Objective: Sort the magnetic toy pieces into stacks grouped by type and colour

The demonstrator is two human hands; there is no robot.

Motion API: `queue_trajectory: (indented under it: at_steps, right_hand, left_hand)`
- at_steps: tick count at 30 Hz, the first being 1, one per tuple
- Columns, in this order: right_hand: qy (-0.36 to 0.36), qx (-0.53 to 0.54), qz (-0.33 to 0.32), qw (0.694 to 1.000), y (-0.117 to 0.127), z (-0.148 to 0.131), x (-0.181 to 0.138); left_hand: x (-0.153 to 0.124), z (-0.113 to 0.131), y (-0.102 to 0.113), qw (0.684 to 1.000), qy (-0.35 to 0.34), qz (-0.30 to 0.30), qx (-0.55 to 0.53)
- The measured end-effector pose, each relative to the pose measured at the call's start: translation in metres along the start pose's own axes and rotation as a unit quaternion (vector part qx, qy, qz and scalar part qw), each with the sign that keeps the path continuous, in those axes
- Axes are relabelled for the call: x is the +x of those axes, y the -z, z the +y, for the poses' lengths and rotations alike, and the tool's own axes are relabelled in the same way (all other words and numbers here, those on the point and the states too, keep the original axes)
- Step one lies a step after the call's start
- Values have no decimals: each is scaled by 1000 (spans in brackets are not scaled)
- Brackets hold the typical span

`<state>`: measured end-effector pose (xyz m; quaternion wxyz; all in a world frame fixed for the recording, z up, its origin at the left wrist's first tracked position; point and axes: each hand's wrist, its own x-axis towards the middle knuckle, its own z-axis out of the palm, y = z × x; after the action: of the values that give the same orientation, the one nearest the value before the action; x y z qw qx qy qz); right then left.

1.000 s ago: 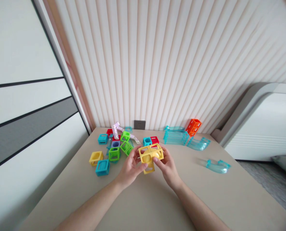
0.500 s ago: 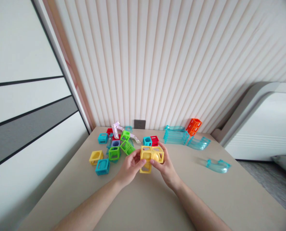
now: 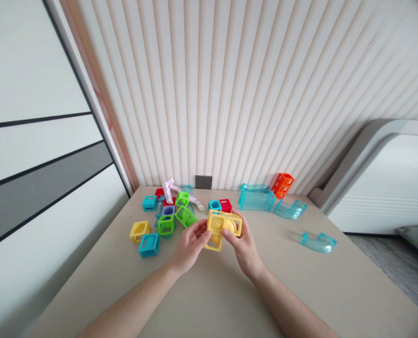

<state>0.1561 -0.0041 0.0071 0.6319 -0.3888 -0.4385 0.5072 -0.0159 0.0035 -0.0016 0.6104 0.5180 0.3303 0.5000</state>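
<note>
Between my hands is an L-shaped group of yellow cube blocks (image 3: 216, 222), joined together and raised a little over the table. My left hand (image 3: 191, 244) grips its left side, thumb on the near face. My right hand (image 3: 242, 241) is closed on the right-hand block, with the thumb across its front and the other fingers mostly hidden behind. Just beyond the group, a blue cube block (image 3: 215, 205) and a red cube block (image 3: 226, 205) sit side by side on the table.
Green cube blocks (image 3: 185, 217), a loose yellow block (image 3: 139, 231), a blue block (image 3: 149, 244) and lilac track pieces (image 3: 168, 191) lie to the left. Rightward are clear teal track pieces (image 3: 256, 200), a curved teal piece (image 3: 319, 242) and an orange block stack (image 3: 282, 186) near the wall.
The yellow block group has tilted, its lower block swinging slightly left and the right side shifting right. My left thumb has moved toward the group's left edge. The other pieces stay put.
</note>
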Motion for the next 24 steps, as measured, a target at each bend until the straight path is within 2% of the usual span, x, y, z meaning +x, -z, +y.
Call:
queue_trajectory:
  at_steps: [3, 9, 16, 21, 24]
  right_hand:
    - [3, -2, 0, 1000, -1, -1, -1]
    - [-5, -14, -8, 1000, -2, 0, -4]
    - [12, -1, 2, 1000, -4, 3, -5]
    - [8, 7, 17, 1000, -3, 7, -6]
    - [-5, 22, -4, 1000, -1, 9, -6]
  left_hand:
    - [-1, -1, -1, 1000, -6, 1, 5]
    - [-2, -5, -5, 999, -25, 40, 14]
    - [-4, -6, -5, 998, -51, 35, 18]
    - [-8, -8, -4, 989, -97, 14, 111]
    - [-8, -6, -4, 981, -116, 25, 151]
